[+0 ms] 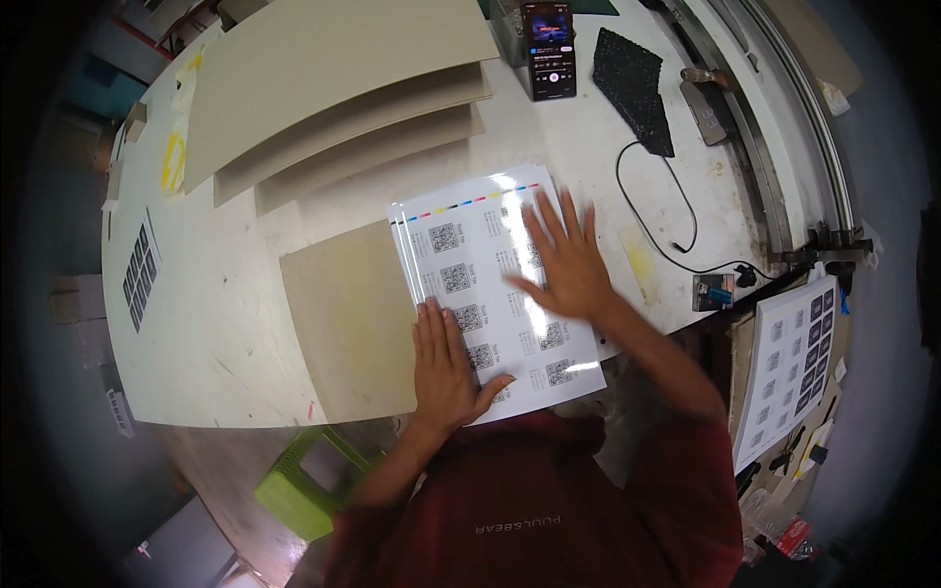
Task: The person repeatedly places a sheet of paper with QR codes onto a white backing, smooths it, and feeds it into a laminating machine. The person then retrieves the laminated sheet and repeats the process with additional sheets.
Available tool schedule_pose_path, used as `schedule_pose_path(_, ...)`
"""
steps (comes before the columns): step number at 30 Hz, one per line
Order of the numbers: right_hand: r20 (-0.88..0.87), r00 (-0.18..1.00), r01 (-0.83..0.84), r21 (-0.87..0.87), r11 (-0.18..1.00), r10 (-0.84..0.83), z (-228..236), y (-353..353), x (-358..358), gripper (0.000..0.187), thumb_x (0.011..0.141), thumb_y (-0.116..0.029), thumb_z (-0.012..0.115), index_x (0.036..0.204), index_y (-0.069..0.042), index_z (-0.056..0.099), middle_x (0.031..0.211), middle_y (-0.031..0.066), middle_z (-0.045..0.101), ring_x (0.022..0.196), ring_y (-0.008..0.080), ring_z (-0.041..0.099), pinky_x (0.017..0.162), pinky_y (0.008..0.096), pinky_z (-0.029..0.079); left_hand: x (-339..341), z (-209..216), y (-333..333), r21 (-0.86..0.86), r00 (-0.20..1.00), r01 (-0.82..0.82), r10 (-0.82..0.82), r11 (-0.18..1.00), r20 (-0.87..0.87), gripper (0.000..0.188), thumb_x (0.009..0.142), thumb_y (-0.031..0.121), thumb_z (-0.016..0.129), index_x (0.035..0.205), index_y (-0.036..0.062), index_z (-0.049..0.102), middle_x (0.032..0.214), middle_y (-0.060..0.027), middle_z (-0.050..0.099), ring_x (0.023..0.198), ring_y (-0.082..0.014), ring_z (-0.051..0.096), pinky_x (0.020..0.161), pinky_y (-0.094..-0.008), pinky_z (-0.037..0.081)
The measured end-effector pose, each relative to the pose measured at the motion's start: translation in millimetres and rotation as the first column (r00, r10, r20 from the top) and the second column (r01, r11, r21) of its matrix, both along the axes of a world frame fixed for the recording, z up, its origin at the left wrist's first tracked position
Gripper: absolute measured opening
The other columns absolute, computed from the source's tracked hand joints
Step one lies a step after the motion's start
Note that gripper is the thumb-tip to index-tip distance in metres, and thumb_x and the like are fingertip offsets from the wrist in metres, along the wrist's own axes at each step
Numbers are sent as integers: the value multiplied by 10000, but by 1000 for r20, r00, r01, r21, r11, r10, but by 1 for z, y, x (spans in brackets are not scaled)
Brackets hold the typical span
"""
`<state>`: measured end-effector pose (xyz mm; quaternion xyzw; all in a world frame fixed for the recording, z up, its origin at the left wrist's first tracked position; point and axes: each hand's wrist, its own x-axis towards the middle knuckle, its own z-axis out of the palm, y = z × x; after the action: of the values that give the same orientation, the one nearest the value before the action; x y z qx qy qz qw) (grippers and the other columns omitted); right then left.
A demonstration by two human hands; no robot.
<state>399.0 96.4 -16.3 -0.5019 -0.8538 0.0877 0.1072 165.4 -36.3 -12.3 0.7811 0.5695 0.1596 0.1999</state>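
A glossy white printed sheet (510,363) lies in front of me, with a strip of colour marks along its far edge and rows of black square codes. It overlaps the right side of a tan board (343,323) on the table. My left hand (448,367) presses flat on the sheet's near left part, thumb stretched to the right. Over the sheet's upper right my right hand (569,260) is spread wide, slightly blurred, palm down. Whether its palm touches the sheet I cannot tell. Neither hand grips anything.
Large tan boards (343,69) are stacked at the far left. A phone (550,49) stands at the back, near a black textured piece (634,83) and a cable (627,196). Metal rails (755,127) edge the right side, above more printed sheets (784,363). A green stool (299,485) is below.
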Motion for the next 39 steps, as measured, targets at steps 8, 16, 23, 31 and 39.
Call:
schedule_pose_path(8,87,953,295,-24,955,-292,42,-191,95,782,949,-477,596,1507,18,361,1593,272,274,1493,458,220,1121,759,78,-15,-7,-4,-22,992,46,-43,999,117,1008,933,518,591,1539,-128,109,1589,-397,101,1498,-539,59,1196,-624,68)
schedule_pose_path(16,148,-294,925,294,-242,-944,140,-292,391,895,868,-656,618,1311,119,555,1238,345,610,1154,474,614,991,493,483,-76,0,47,2,955,-194,189,981,-226,669,1055,384,404,1540,-55,264,1617,-259,245,1515,-436,171,1229,-546,57)
schedule_pose_path(23,112,-484,875,54,-481,-868,82,-366,459,965,766,-781,642,1117,118,668,1156,375,627,1131,470,626,1012,480,475,-90,23,63,117,930,-102,136,988,-341,406,975,191,609,1302,-45,566,1291,-241,587,1278,-418,494,1126,-594,327)
schedule_pose_path(31,96,-528,847,134,-515,-844,80,-357,453,881,821,-680,675,1038,174,645,1090,338,627,1029,473,647,908,509,515,49,81,105,345,971,229,-238,910,-18,349,871,49,667,1205,-33,606,1160,-184,650,1138,-394,562,1148,-585,292)
schedule_pose_path(39,42,-387,789,531,-308,-921,86,-336,429,437,946,-356,655,1091,55,616,1038,286,629,986,451,654,841,506,524,169,101,124,324,799,532,-591,782,115,432,777,83,747,1182,7,621,1148,-159,650,1101,-350,589,1142,-584,288)
